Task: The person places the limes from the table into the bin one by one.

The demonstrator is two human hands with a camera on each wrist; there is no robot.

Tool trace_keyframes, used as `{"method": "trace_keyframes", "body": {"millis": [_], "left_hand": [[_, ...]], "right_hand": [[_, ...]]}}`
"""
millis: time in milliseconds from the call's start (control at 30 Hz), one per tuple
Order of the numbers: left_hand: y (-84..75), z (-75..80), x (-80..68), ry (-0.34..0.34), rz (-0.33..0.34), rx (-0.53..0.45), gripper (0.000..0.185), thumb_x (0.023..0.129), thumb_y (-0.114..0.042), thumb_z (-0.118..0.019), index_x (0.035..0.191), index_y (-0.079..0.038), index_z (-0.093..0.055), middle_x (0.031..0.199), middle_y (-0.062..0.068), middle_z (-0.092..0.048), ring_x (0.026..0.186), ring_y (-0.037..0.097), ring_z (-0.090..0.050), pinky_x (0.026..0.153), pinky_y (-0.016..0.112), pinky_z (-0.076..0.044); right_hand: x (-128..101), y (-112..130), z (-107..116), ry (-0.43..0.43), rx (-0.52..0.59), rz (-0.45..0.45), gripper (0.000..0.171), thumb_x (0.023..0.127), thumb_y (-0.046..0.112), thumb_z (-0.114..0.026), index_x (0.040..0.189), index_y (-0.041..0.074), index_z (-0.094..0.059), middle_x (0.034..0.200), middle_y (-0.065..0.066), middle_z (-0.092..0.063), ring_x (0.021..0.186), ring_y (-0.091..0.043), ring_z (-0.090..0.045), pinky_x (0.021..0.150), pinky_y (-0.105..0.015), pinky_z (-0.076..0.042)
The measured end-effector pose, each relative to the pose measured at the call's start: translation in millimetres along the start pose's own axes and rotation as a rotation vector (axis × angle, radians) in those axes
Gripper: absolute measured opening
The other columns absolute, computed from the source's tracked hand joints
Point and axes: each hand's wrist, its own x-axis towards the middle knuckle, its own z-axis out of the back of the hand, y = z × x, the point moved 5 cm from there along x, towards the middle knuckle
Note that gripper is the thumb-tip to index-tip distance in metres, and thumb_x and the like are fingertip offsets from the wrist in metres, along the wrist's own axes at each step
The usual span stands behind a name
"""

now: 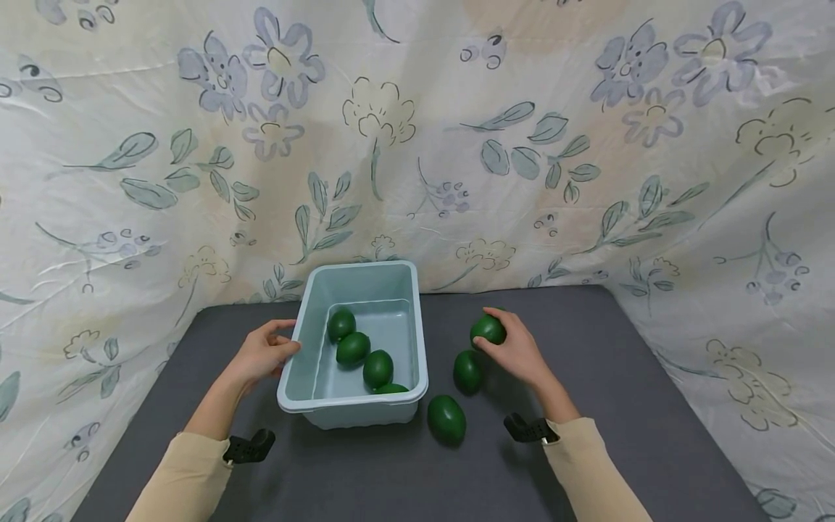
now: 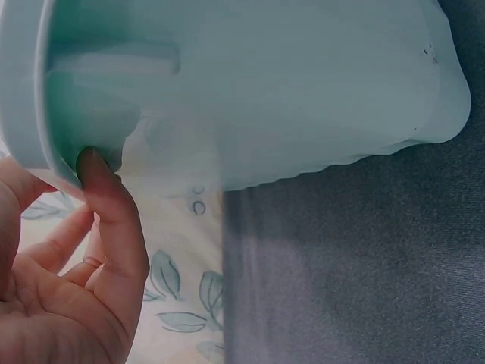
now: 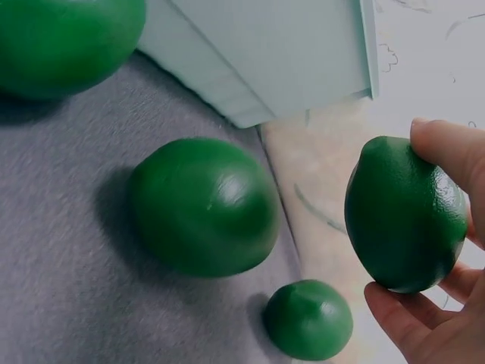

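A pale blue-green plastic bin (image 1: 355,415) stands on the table with several glossy green limes (image 1: 353,349) inside. At its left side my left hand (image 1: 266,353) holds the rim (image 2: 42,98), the thumb tucked under the lip in the left wrist view. To the right of the bin, my right hand (image 1: 518,351) grips a lime (image 3: 405,216) between thumb and fingers, raised off the table. Below that hand lie a lime (image 1: 468,372) and, nearer me, another lime (image 1: 447,420). The right wrist view also shows a small-looking lime (image 3: 308,320) beyond, mostly hidden in the head view.
A dark grey tabletop (image 1: 365,478) lies under everything. Behind it and along both sides hangs a floral cloth (image 1: 417,145), close to the bin's far end. Each wrist wears a black strap (image 1: 249,446).
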Motion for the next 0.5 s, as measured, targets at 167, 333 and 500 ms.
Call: {"method": "trace_keyframes", "body": {"millis": [167, 333, 500], "left_hand": [[0.8, 0.1, 0.4, -0.004, 0.0, 0.002, 0.057, 0.088, -0.012, -0.055, 0.139, -0.003, -0.031, 0.103, 0.018, -0.06, 0.073, 0.016, -0.061, 0.063, 0.039, -0.055], [0.9, 0.0, 0.1, -0.003, 0.003, 0.0, 0.057, 0.088, -0.012, -0.055, 0.139, -0.003, -0.031, 0.104, 0.018, -0.06, 0.074, 0.016, -0.061, 0.065, 0.04, -0.055], [0.7, 0.0, 0.2, -0.003, 0.006, 0.004, 0.057, 0.088, -0.012, -0.055, 0.14, -0.004, -0.031, 0.104, 0.018, -0.06, 0.074, 0.017, -0.061, 0.066, 0.041, -0.055]], "right_hand": [[5, 9, 0, -0.001, -0.001, 0.01, 0.061, 0.082, 0.032, -0.067, 0.136, 0.016, -0.043, 0.13, -0.015, -0.044, 0.102, -0.03, -0.053, 0.077, -0.044, -0.047], [12, 18, 0, -0.002, 0.011, 0.035, 0.061, 0.082, 0.03, -0.067, 0.136, 0.016, -0.043, 0.129, -0.014, -0.044, 0.1, -0.029, -0.053, 0.076, -0.044, -0.047], [18, 30, 2, -0.007, 0.015, 0.057, 0.061, 0.081, 0.029, -0.068, 0.136, 0.016, -0.043, 0.129, -0.014, -0.044, 0.1, -0.03, -0.053, 0.077, -0.044, -0.047]]}}
